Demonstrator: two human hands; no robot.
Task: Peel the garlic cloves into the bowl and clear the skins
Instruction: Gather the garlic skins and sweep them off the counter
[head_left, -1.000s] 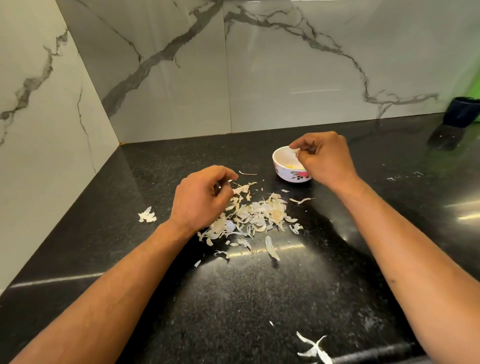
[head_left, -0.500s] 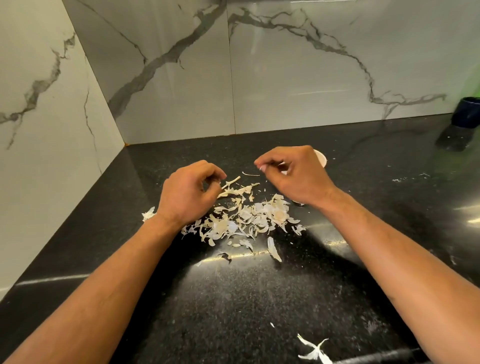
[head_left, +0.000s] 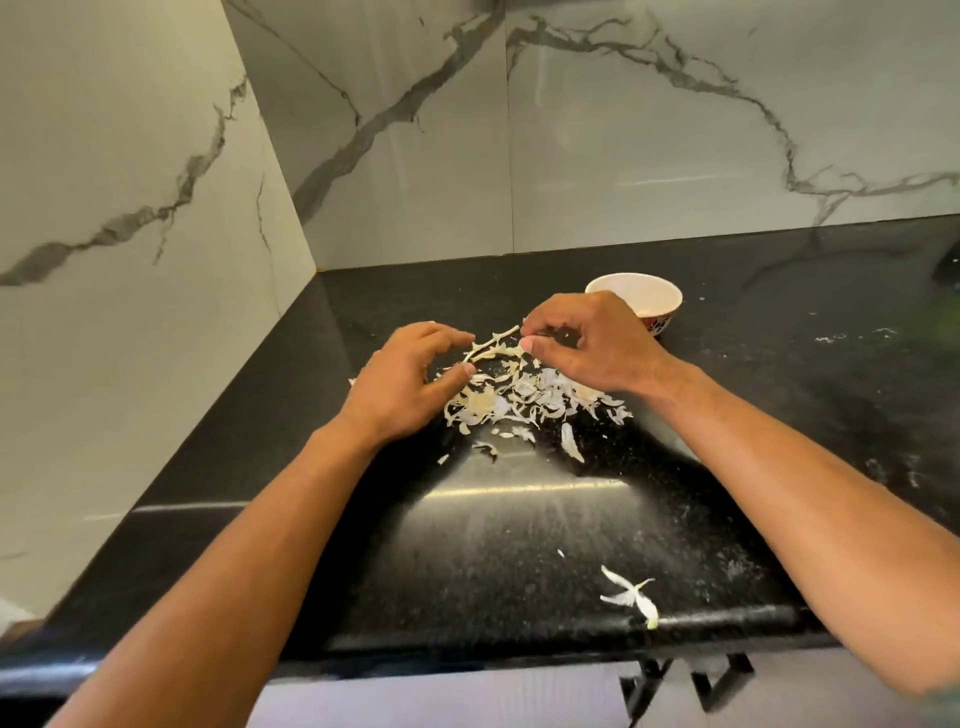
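1. Papery garlic skins (head_left: 524, 397) lie heaped on the black granite counter (head_left: 519, 545), between both hands and just in front of the flowered bowl (head_left: 636, 299).
2. Right hand (head_left: 597, 345) pinches a long curled skin strip (head_left: 493, 345) between thumb and forefinger.
3. Left hand (head_left: 402, 387) hovers with loosely curved fingers at the strip's other end, gripping nothing.
4. These flakes look weightless, brittle and easily scattered; scooping from the heap's edges should gather them better than pinching.
5. One stray skin (head_left: 628, 595) lies near the counter's front edge.

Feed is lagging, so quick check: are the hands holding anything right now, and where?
Right hand pinches a long strip of garlic skin at its right end. Left hand touches the skin pile, gripping nothing visible.
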